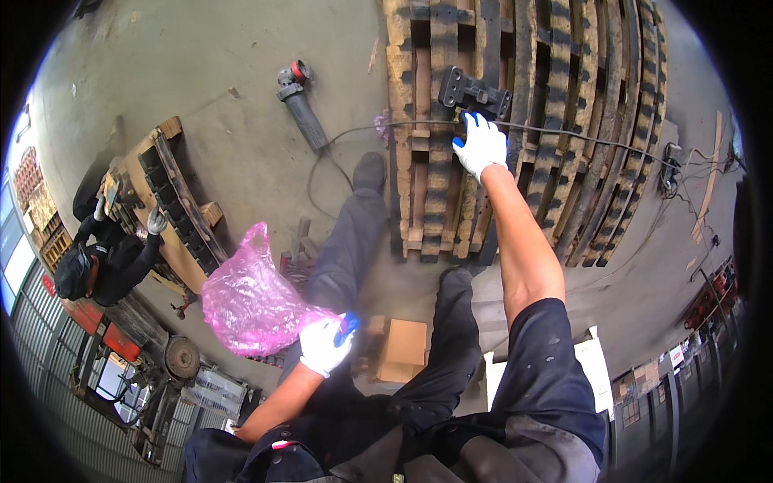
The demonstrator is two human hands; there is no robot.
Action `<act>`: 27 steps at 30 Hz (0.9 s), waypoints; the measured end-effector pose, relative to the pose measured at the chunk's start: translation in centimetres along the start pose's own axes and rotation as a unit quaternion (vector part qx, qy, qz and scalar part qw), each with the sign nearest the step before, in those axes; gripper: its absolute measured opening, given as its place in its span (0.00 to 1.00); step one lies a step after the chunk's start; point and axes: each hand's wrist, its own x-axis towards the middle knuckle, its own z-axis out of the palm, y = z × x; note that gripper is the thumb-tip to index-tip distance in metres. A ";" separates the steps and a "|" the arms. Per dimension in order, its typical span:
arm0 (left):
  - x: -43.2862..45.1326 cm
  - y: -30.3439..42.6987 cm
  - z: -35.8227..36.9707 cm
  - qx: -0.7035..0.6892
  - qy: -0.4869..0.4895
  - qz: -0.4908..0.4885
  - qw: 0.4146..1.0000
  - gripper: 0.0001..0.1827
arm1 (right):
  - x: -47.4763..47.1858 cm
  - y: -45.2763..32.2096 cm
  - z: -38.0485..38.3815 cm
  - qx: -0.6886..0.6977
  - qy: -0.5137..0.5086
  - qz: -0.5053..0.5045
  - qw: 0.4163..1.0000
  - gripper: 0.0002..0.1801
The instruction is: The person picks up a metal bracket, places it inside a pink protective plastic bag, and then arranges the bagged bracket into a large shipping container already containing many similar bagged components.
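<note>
My left hand, in a white glove with blue fingertips, grips the gathered edge of a crumpled pink plastic bag, which spreads out to its left. My right hand, gloved the same way, reaches over a wooden pallet. Its fingertips are at the lower edge of a dark metal bracket-like part lying on the slats; whether they grip it cannot be told. A black power cable crosses the pallet by this hand and runs left to an angle grinder on the floor.
An open cardboard box stands between my legs. A co-worker in dark clothes is at the left beside another wooden pallet. Power connectors and cables lie on the floor at the right. A machine with a round disc stands at lower left.
</note>
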 end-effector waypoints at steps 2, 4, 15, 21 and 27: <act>-0.3 -0.1 0.2 0.005 -0.008 -0.002 1.000 0.09 | -0.3 0.1 0.9 -0.013 -0.063 -0.001 0.998 0.36; 0.0 0.3 0.4 0.003 -0.011 -0.006 1.000 0.10 | -0.3 0.4 1.3 0.002 -0.141 0.023 0.990 0.36; -0.7 -0.5 0.5 0.053 -0.060 0.003 0.997 0.11 | 6.5 -2.4 7.8 0.510 0.089 0.252 0.818 0.29; -0.2 -1.2 0.5 0.080 0.020 0.072 0.994 0.11 | 8.1 -2.9 5.2 0.331 0.003 0.313 0.890 0.25; -0.3 0.0 0.9 0.084 0.006 0.061 0.995 0.06 | 2.7 2.7 -1.7 0.516 -0.094 0.260 0.811 0.16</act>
